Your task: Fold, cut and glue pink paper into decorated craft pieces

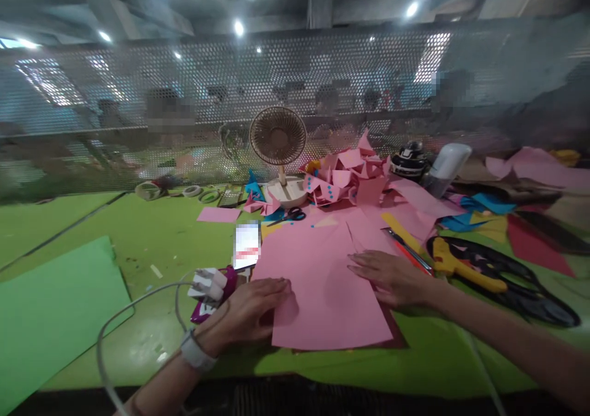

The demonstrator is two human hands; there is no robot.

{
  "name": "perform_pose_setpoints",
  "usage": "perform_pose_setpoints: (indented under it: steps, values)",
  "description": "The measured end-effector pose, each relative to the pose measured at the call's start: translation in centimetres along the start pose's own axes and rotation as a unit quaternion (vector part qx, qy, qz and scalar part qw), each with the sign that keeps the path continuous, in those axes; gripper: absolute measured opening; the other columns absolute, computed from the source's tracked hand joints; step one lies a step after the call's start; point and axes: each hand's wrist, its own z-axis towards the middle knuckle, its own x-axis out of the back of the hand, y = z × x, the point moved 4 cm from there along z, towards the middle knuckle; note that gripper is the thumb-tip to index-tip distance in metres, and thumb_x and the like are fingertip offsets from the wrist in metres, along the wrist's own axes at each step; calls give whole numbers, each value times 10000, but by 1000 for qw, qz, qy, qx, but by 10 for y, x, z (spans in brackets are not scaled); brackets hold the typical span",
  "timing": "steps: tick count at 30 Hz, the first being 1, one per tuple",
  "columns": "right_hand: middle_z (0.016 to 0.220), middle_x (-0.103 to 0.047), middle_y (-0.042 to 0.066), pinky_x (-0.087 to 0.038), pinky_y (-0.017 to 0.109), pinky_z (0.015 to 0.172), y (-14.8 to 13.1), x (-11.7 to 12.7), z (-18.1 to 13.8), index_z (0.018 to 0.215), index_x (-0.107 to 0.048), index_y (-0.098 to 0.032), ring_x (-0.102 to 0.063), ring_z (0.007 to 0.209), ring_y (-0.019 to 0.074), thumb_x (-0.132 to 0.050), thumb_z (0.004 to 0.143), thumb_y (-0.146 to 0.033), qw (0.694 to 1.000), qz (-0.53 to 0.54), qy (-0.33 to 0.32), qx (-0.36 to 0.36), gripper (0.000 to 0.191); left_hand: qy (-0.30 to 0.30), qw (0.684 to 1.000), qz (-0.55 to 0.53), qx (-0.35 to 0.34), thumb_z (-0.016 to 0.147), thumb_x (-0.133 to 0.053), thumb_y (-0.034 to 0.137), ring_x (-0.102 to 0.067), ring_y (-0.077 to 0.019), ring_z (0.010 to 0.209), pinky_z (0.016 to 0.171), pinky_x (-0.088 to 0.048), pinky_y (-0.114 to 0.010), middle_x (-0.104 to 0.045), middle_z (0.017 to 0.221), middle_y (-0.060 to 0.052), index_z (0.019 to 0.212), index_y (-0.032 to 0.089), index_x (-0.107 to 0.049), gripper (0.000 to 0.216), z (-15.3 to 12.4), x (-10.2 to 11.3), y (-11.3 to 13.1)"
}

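Observation:
A sheet of pink paper (322,287) lies in front of me on the green table, near its front edge. My left hand (260,308) rests on the sheet's left side, its fingers stretched out and its thumb below. On the right side, my right hand (391,278) touches the sheet with its fingers extended and fairly flat. Neither hand grips anything that I can see. Beside my left wrist are a white charger plug (207,284) with a cable and a purple item (229,281) partly hidden under it. A lit phone (247,244) lies just beyond my left hand.
Black scissors (290,216) lie behind the sheet. Past them stand a small fan (278,136) and a heap of pink paper pieces (348,173). A yellow-handled tool (465,268) lies right of my right hand. Green paper (59,317) covers the left. A perforated screen (207,72) stands behind.

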Motion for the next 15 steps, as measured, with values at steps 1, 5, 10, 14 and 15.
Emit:
perform_pose_setpoints:
  steps: [1, 5, 10, 14, 15]
  values:
    - [1367, -383, 98, -295, 450, 1021, -4, 1, -2, 1292, -428, -195, -358, 1244, 227, -529, 684, -146, 1000, 5, 1, 10, 618, -7, 1000, 7, 1, 739, -604, 258, -471, -232, 1159, 1003, -329, -385, -531, 1238, -77, 1236, 262, -491, 510, 0, -1, 0]
    - [1279, -499, 73, -348, 420, 994, -14, -1, -6, 1226, -506, -217, -446, 1181, 186, -488, 714, -86, 999, 48, 10, 22, 529, -38, 999, 35, 11, 791, -498, 180, -422, -216, 1203, 1035, -276, -399, -486, 1283, -45, 1246, 266, -479, 464, -1, -7, -3]
    - [1268, -510, 66, -341, 417, 998, -15, -4, -9, 1199, -531, -223, -452, 1177, 178, -508, 728, -113, 994, 104, 19, -18, 484, -41, 998, 40, -1, 825, -464, 189, -481, -199, 1150, 1023, -296, -385, -545, 1226, -43, 1213, 268, -516, 399, -9, -9, -10]
    - [1112, -624, 41, -415, 398, 906, -9, -2, -6, 1017, -639, -246, -557, 1028, 181, -474, 790, -180, 970, 213, 53, -101, 289, 26, 999, 22, -13, 798, -542, 230, -573, -189, 1008, 993, -316, -366, -661, 1031, -28, 1071, 286, -616, 288, -8, -3, -15]
    - [1012, -658, 33, -454, 365, 832, -6, -1, -4, 949, -656, -242, -590, 933, 177, -464, 812, -231, 958, 244, 60, -138, 236, 43, 999, 13, 7, 799, -544, 246, -593, -187, 949, 955, -348, -352, -680, 948, -28, 996, 279, -649, 226, -6, -2, -17]
